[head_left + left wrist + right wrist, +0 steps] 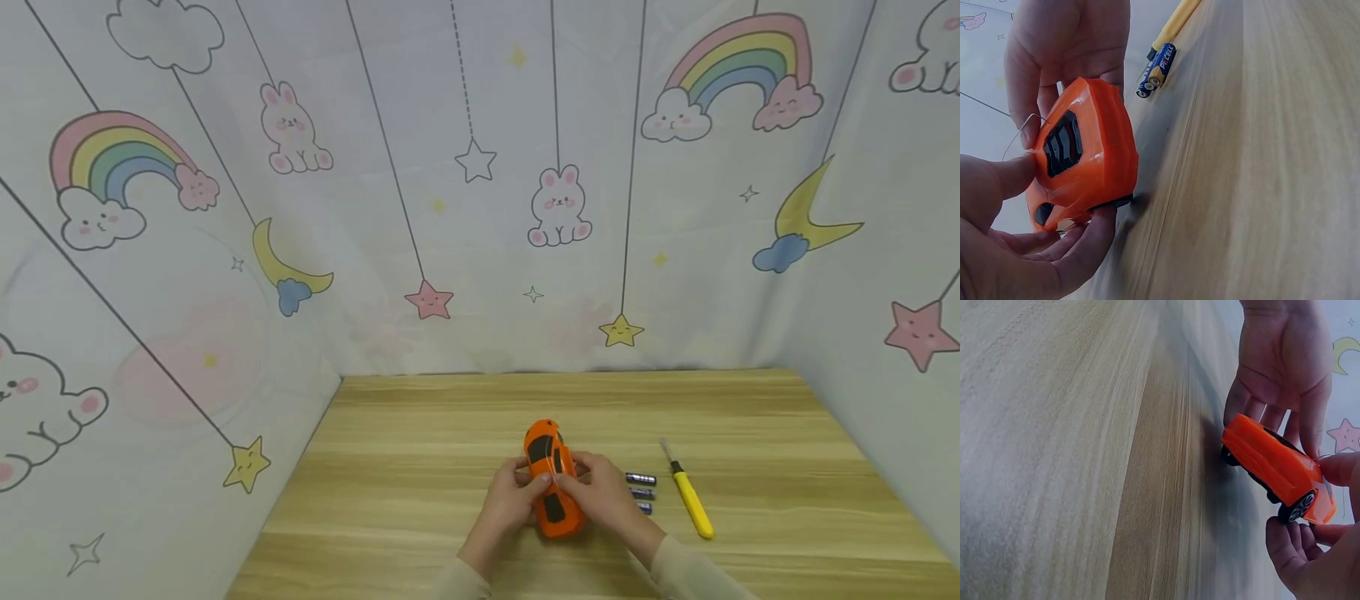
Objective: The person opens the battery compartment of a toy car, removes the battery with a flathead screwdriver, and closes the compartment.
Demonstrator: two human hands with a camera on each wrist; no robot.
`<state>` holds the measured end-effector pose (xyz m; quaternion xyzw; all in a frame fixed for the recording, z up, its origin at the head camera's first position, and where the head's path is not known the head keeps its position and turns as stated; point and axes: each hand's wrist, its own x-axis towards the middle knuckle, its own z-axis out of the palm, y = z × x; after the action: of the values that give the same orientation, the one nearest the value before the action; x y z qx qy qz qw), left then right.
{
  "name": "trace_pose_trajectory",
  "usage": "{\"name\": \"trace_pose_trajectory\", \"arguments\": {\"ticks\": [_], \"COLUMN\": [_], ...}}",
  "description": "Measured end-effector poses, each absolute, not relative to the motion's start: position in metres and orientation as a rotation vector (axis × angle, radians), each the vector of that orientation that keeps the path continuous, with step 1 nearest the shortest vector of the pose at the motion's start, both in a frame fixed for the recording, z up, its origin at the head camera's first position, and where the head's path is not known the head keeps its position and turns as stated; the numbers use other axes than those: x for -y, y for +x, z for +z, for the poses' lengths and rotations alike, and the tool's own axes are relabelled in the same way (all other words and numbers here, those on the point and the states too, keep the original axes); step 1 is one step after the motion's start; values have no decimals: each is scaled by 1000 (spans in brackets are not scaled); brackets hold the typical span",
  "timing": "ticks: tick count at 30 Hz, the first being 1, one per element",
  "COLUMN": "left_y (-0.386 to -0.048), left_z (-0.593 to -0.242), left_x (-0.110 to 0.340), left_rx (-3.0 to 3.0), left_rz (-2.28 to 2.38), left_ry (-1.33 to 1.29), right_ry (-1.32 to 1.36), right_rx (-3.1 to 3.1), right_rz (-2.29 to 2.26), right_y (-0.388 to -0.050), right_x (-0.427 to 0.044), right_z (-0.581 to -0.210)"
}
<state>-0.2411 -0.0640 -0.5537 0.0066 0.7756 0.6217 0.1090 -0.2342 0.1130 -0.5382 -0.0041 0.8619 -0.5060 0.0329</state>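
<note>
An orange toy car (562,523) with black windows is held between both hands, raised off the table. My left hand (512,500) grips its left side, thumb on top and fingers curled underneath, as the left wrist view shows. From the other side my right hand (606,493) grips it, its thumb on the roof close to the left thumb. A thin pale wire (1015,139) arcs by the thumbs in the left wrist view. Black wheels (1297,507) show along the car's lower side in the right wrist view. The car's underside is hidden.
Just right of the right hand, several small blue batteries (641,479) lie on the wooden table (405,450). Farther right lies a yellow-handled screwdriver (692,502), tip pointing away. White cloth walls (487,333) with cartoon prints enclose the table's back and sides.
</note>
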Motion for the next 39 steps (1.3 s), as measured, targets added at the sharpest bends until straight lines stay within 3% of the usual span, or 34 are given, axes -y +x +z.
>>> {"name": "trace_pose_trajectory", "arguments": {"ticks": [39], "left_y": [-248], "left_z": [-546], "left_x": [60], "left_rx": [-2436], "left_rz": [1661], "left_ry": [-20], "right_ry": [37], "right_rx": [-2701], "right_rz": [-1391], "right_y": [-243], "right_x": [-124], "right_z": [-545]}}
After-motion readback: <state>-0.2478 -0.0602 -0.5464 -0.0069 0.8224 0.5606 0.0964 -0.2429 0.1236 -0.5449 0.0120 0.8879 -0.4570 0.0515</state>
